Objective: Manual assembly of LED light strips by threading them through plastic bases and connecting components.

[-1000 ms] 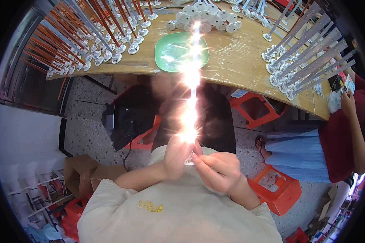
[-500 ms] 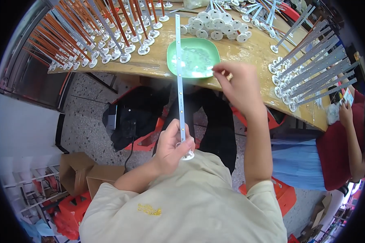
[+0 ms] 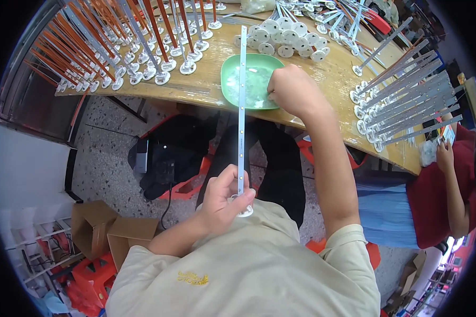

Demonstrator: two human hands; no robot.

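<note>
My left hand (image 3: 225,199) is closed around the lower end of a slim silver LED light bar (image 3: 241,132), held upright in the picture in front of my body. A white round base (image 3: 245,211) shows at its bottom, below my thumb. Beyond it on the table sits a green square dish (image 3: 228,98) with small clear pieces inside, too fine to make out. Over the right side of that dish my right hand (image 3: 296,91) is bent with its fingers drawn together. Its fingertips are partly hidden, so what they hold, if anything, does not show.
White round bases (image 3: 285,37) are heaped behind the dish. Standing bars, many orange (image 3: 161,31), crowd the table's left; silver bars (image 3: 407,111) stand at the right. A person in a red top (image 3: 439,195) sits at the right. Cardboard boxes (image 3: 92,224) lie lower left.
My right hand has moved slightly left and its fingers have curled in over the dish's right side. My left hand still holds the light bar, now a little lower in the picture.
</note>
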